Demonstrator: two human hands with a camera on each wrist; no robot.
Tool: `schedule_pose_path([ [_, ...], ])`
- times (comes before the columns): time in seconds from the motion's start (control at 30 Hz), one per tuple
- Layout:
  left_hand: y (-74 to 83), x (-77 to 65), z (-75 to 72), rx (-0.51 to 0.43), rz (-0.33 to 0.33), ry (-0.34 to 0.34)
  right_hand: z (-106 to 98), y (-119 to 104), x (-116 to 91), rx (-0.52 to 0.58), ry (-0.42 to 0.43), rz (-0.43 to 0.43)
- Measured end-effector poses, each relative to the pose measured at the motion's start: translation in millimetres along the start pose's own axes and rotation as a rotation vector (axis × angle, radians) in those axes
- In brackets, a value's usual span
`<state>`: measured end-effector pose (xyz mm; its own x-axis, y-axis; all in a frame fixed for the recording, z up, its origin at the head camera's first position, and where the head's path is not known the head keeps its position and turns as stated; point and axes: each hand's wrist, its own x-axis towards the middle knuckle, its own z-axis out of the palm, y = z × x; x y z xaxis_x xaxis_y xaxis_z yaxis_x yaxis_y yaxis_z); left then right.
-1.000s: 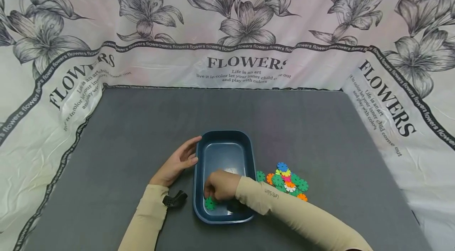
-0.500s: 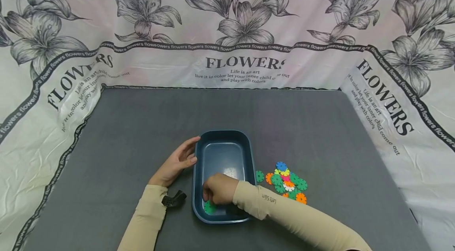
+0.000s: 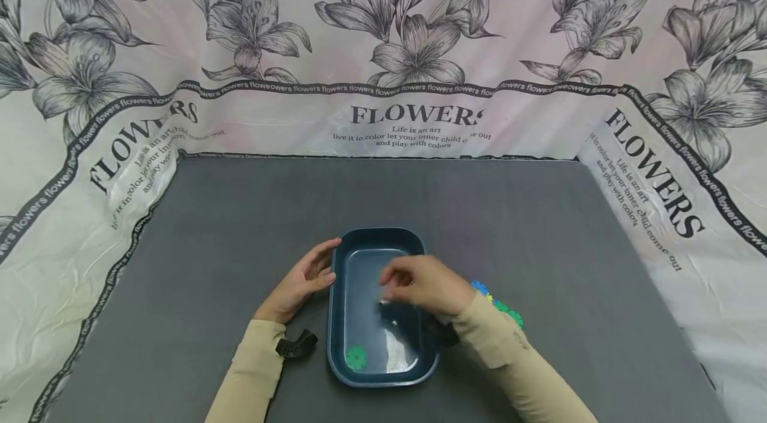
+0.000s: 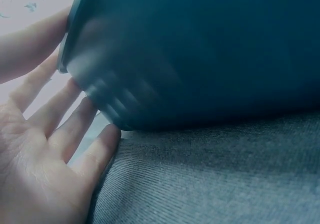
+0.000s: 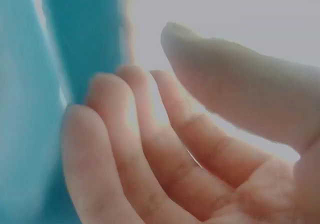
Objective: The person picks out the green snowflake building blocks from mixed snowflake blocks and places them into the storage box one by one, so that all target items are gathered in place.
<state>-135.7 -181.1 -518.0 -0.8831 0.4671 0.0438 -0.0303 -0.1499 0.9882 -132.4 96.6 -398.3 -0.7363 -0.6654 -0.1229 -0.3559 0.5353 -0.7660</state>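
Observation:
A dark blue rectangular tray [image 3: 359, 303] stands on the table in the head view. One green toothed plastic disc [image 3: 356, 358] lies in its near left corner. My left hand [image 3: 301, 284] rests against the tray's left side; the left wrist view shows its fingertips [image 4: 107, 136] on the outer wall, with the thumb [image 4: 35, 46] by the rim. Above the tray's right half is my right hand [image 3: 428, 284], palm down. In the right wrist view its fingers [image 5: 112, 103] are loosely bent, apart from the thumb [image 5: 235, 81], and nothing shows between them.
To the right of the tray lie several toothed discs, partly hidden behind the right forearm; a blue disc [image 3: 479, 288] and a green disc [image 3: 511, 314] show. A black strap [image 3: 296, 345] sits at the left wrist. Flower-printed cloth [image 3: 413, 123] borders the grey table [image 3: 269, 203].
My right hand has risen from the tray's near left corner and moved away and to the right, uncovering the green disc. The left hand stays at the tray's side. The view has shifted slightly.

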Motion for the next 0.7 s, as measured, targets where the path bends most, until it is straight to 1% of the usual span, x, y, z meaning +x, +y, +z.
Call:
schedule_pose_path([
  [0.07,-1.8,0.3,2.2,-0.008,-0.016,-0.006,-22.4,9.8,-20.1,-0.007,0.136,0.051],
  [0.1,-2.4,0.3,2.9,-0.013,-0.018,-0.006,-32.0,15.1,-30.0,-0.022,0.189,0.084],
  [0.17,-2.7,-0.2,3.3,-0.025,-0.012,-0.006,-46.8,25.7,-47.4,-0.05,0.263,0.163],
  [0.23,-2.6,-1.8,3.0,-0.029,-0.013,-0.004,-55.1,36.4,-63.2,-0.08,0.3,0.234],
  [0.37,-1.8,-5.3,1.9,-0.012,-0.007,0.006,-55.7,57.0,-89.3,-0.138,0.318,0.359],
  [0.5,-1.3,-5.5,2.6,-0.014,-0.011,0.013,-48.6,78.8,-109.3,-0.177,0.287,0.456],
  [0.6,-1.7,-3.9,4.2,-0.026,-0.019,0.011,-43.8,95.4,-120.6,-0.193,0.266,0.489],
  [0.7,-2.2,-1.4,6.1,-0.025,-0.025,0.013,-38.5,108.6,-128.8,-0.202,0.271,0.484],
])
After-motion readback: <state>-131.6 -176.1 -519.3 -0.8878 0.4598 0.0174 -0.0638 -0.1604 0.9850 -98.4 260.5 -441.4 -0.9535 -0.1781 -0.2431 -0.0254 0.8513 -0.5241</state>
